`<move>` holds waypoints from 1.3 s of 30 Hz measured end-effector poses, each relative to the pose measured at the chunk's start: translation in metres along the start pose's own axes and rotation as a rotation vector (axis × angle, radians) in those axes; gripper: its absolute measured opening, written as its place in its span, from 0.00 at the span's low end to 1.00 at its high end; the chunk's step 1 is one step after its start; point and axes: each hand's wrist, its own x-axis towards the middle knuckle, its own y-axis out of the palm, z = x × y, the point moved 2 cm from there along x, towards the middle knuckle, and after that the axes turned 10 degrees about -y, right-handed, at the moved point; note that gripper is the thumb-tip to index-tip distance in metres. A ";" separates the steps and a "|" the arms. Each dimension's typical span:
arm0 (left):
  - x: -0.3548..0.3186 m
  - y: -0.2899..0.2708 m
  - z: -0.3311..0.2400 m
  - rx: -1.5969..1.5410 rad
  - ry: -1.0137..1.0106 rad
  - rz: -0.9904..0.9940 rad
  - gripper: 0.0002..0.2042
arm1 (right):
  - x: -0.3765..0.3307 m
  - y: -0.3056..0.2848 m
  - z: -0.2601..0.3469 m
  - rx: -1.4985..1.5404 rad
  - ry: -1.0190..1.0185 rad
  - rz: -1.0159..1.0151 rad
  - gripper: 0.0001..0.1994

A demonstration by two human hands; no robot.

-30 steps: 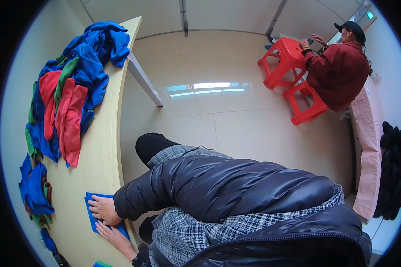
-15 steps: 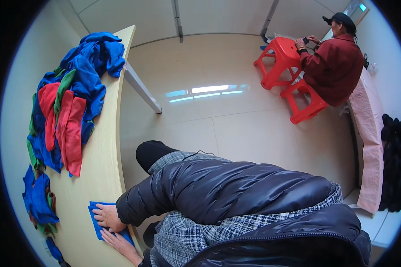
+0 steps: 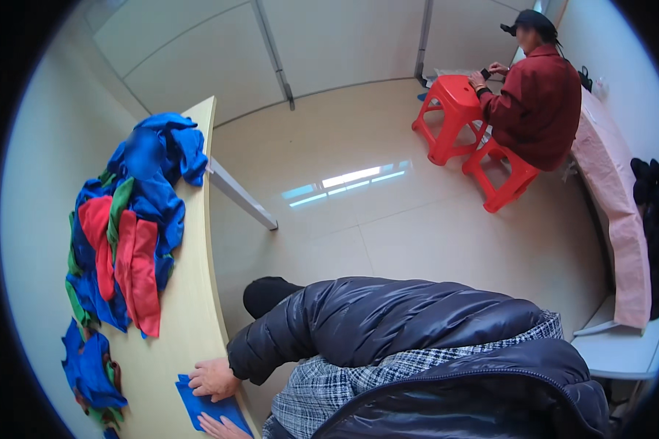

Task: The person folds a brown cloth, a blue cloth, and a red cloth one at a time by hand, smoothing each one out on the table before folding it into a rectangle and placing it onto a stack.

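Note:
A folded blue cloth [image 3: 198, 411] lies flat near the front edge of the light wood table. My right hand [image 3: 214, 379] rests palm down across its upper part, with the fingers stretched out. Just below it, my left hand [image 3: 223, 428] lies on the same cloth with its fingers extended, partly cut off by the lower rim of the picture. Neither hand grips the cloth.
On the table [image 3: 190, 307] lies a heap of blue, red and green cloths [image 3: 135, 241], with a smaller blue pile [image 3: 91, 366] nearby. Across the floor a person in dark red [image 3: 538, 110] sits on a red stool [image 3: 501, 175], beside another red stool [image 3: 450, 121].
The view has shifted, so the table, piles and stools appear at different places. Both hands stay on the folded blue cloth, and the left now shows less.

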 end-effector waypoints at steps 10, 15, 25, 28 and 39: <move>0.002 0.017 0.008 -0.037 -0.053 0.066 0.26 | -0.035 -0.021 -0.028 0.000 0.019 -0.066 0.21; 0.004 0.020 0.009 -0.031 -0.043 0.053 0.27 | -0.039 -0.028 -0.037 -0.115 -0.001 -0.028 0.18; 0.005 0.019 0.007 -0.047 -0.035 0.051 0.28 | -0.041 -0.024 -0.034 -0.179 -0.044 -0.118 0.16; 0.005 0.016 0.005 -0.070 -0.042 0.053 0.28 | -0.041 -0.024 -0.034 -0.184 -0.043 -0.133 0.16; 0.005 0.012 0.001 -0.146 -0.069 0.068 0.28 | -0.040 -0.028 -0.031 -0.131 -0.026 -0.064 0.16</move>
